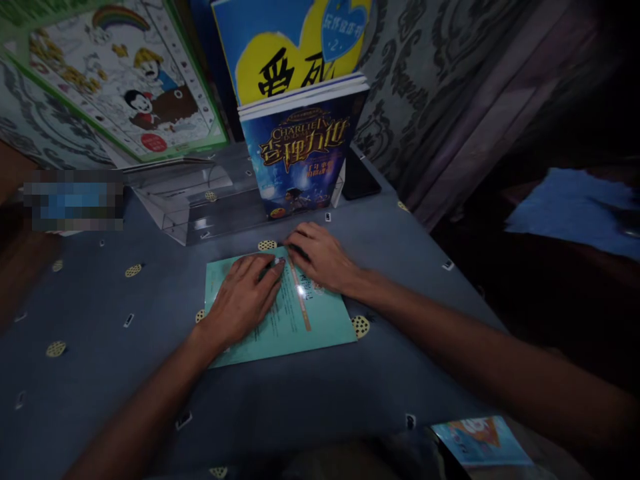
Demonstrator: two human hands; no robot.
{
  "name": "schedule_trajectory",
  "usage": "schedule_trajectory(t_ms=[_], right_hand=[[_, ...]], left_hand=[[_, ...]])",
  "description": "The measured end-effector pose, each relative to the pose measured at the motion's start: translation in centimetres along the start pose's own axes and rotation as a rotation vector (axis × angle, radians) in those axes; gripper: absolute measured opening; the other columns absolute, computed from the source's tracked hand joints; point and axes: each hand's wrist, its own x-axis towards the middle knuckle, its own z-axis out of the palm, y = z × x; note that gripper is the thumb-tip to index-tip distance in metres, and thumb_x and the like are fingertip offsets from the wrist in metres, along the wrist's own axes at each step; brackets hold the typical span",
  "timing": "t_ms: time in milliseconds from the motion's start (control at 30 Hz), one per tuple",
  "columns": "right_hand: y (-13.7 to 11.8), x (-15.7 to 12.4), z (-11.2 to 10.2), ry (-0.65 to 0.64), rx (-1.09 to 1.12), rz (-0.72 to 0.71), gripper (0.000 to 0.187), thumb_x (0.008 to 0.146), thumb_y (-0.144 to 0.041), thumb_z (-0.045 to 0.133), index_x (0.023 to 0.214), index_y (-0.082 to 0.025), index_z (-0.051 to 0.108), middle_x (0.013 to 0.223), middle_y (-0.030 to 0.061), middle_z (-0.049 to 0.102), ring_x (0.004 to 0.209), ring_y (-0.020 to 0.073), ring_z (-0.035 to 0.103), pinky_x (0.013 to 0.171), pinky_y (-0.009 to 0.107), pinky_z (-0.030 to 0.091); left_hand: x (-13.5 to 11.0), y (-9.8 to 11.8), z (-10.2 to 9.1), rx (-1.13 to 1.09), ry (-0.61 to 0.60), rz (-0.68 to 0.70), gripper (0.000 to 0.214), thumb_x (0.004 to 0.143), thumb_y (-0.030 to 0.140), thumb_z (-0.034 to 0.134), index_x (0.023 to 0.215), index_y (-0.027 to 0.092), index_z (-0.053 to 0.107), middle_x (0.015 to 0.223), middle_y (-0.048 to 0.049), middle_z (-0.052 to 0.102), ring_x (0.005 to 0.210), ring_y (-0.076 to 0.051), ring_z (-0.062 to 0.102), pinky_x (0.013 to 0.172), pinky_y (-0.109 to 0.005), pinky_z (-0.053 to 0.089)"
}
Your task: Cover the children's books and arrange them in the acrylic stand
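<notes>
A teal book [320,327] with printed text and an orange strip lies flat on the patterned table cover. My left hand [245,293] rests palm down on its left part, fingers stretched toward the middle. Over the upper right part and the far edge is my right hand [320,257], its fingers loosely bent and apart. Both hands partly cover the book, and neither is gripping it. Just beyond the right hand stands a dark blue book [305,150] with gold lettering, upright in a clear bookend holder [215,213].
Behind the blue book rise several others, one with a yellow heart cover [285,47]. A green-bordered colouring book [130,93] leans at the back left. A dark flat object [363,177] lies right of the holder. Below the table's front edge shows a light blue booklet [483,440].
</notes>
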Motion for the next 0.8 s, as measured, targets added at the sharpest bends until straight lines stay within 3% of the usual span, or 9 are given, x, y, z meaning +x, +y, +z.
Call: schedule_trajectory(t_ms=[133,267,367,600,800], right_hand=[[-0.1,0.0,-0.2,-0.030,-0.039,0.031,0.021,0.100,-0.024,0.048,0.103,-0.019,0.068,0.101,0.0104,0.062,0.095,0.0266,0.054,0.082,0.040,0.043],[0.1,0.2,-0.3,-0.053,-0.002,0.053,0.021,0.099,-0.023,0.050,0.106,-0.016,0.069,0.102,0.0111,0.063,0.096,0.0275,0.055,0.083,0.041,0.043],[0.2,0.3,-0.4,-0.065,0.026,0.062,0.021,0.098,-0.022,0.051,0.106,-0.015,0.070,0.101,0.0112,0.064,0.097,0.0277,0.056,0.085,0.041,0.043],[0.3,0.3,-0.3,-0.059,0.030,0.037,0.021,0.098,-0.023,0.050,0.103,-0.017,0.070,0.099,0.0100,0.064,0.094,0.0263,0.055,0.085,0.040,0.043],[0.3,0.4,-0.3,-0.060,0.044,0.018,0.023,0.097,-0.022,0.050,0.104,-0.017,0.071,0.097,0.0099,0.064,0.093,0.0263,0.053,0.084,0.040,0.043]], left_hand=[[-0.3,1.0,-1.1,0.025,-0.081,0.082,0.036,0.107,0.039,0.040,0.123,0.017,0.064,0.119,-0.0134,0.067,0.113,-0.028,0.060,0.095,-0.046,0.051],[-0.5,2.6,-2.1,-0.008,-0.189,0.191,0.069,0.096,0.069,0.044,0.136,0.014,0.056,0.130,-0.0170,0.063,0.121,-0.034,0.056,0.103,-0.054,0.046],[-0.7,3.6,-2.4,0.022,-0.241,0.214,0.081,0.091,0.075,0.048,0.141,0.012,0.051,0.136,-0.0192,0.061,0.127,-0.036,0.054,0.106,-0.056,0.044],[-1.6,5.4,-2.2,0.181,-0.226,0.237,0.062,0.102,0.054,0.046,0.142,0.007,0.050,0.140,-0.0240,0.061,0.130,-0.038,0.058,0.104,-0.054,0.049],[-2.4,7.0,-2.3,0.347,-0.097,0.368,0.041,0.100,0.020,0.048,0.135,-0.002,0.052,0.124,-0.0315,0.068,0.112,-0.041,0.071,0.084,-0.049,0.061]])
